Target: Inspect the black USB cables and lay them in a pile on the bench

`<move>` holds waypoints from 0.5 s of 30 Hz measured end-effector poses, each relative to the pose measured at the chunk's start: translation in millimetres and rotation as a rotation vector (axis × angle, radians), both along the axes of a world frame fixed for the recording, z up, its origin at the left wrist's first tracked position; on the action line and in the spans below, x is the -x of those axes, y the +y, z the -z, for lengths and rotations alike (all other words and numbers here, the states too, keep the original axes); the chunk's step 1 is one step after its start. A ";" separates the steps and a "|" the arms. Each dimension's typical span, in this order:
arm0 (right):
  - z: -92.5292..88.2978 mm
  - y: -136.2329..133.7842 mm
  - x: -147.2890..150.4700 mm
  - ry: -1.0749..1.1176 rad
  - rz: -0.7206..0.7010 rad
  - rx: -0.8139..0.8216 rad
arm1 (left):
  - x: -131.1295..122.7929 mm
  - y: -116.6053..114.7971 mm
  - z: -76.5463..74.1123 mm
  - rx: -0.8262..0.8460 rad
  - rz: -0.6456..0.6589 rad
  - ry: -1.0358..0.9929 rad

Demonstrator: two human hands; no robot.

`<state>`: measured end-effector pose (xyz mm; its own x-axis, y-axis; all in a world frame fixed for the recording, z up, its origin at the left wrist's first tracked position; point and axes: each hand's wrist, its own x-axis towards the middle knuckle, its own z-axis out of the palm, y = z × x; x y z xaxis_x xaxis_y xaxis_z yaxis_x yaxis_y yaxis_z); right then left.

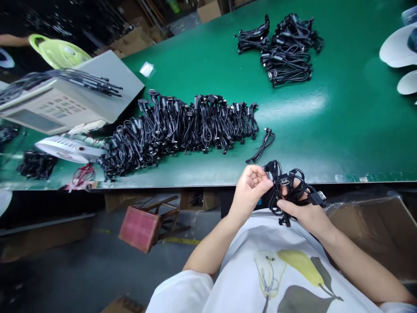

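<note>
Left hand (pixel 251 188) fingers curled, pinching cable bundle (pixel 291 188) just off green table (pixel 342 130) near edge, above lap. Right hand (pixel 304 213) fingers wrapped under loops. Best practice: loops gathered tight, connectors aligned.

Green table (pixel 325 130), long row of bundled black cables (pixel 182 126) across centre, second cable pile (pixel 286 52) at far side, single loose cable (pixel 262 145) near front edge, grey test unit (pixel 65 100) at left end.

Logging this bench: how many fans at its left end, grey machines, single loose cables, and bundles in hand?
Fans: 2 (green fan, white fan)
Grey machine: 1
Loose cable: 1
Cable bundle, in left hand and right hand: 1
Total: 5
</note>
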<state>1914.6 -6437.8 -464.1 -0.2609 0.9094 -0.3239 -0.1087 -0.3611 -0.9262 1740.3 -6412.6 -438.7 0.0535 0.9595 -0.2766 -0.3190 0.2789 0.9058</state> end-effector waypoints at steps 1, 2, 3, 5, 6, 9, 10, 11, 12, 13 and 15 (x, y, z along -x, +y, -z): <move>2.1 -2.0 0.4 -0.008 -0.029 0.003 | 2.0 0.3 -0.2 0.032 0.002 -0.006; 4.6 -4.0 0.8 -0.006 -0.052 0.005 | 3.7 0.7 -0.4 0.059 0.012 -0.022; 7.2 -5.8 1.5 0.007 -0.065 0.008 | 5.0 0.9 -0.6 0.082 0.032 -0.042; 10.6 -8.4 3.7 0.064 -0.059 0.024 | 7.1 1.1 -1.2 0.118 0.084 -0.077; 10.8 -8.9 5.5 0.112 -0.052 0.042 | 7.9 0.9 -1.6 0.129 0.100 -0.089; 4.8 -6.9 12.9 0.289 -0.044 0.140 | 9.5 0.1 -3.7 0.132 0.059 -0.102; 1.5 -5.2 15.7 0.342 -0.037 0.172 | 10.0 -0.3 -4.6 0.131 0.036 -0.100; -1.8 -3.3 18.4 0.388 -0.024 0.199 | 10.5 -0.6 -5.7 0.128 0.018 -0.095; -4.5 -1.3 20.8 0.422 -0.010 0.221 | 10.9 -1.1 -6.6 0.120 0.005 -0.086; -6.4 0.5 22.8 0.444 0.002 0.239 | 11.3 -1.5 -7.4 0.108 0.001 -0.074; -7.2 2.9 25.0 0.458 0.014 0.259 | 11.3 -2.6 -8.2 0.079 0.026 -0.058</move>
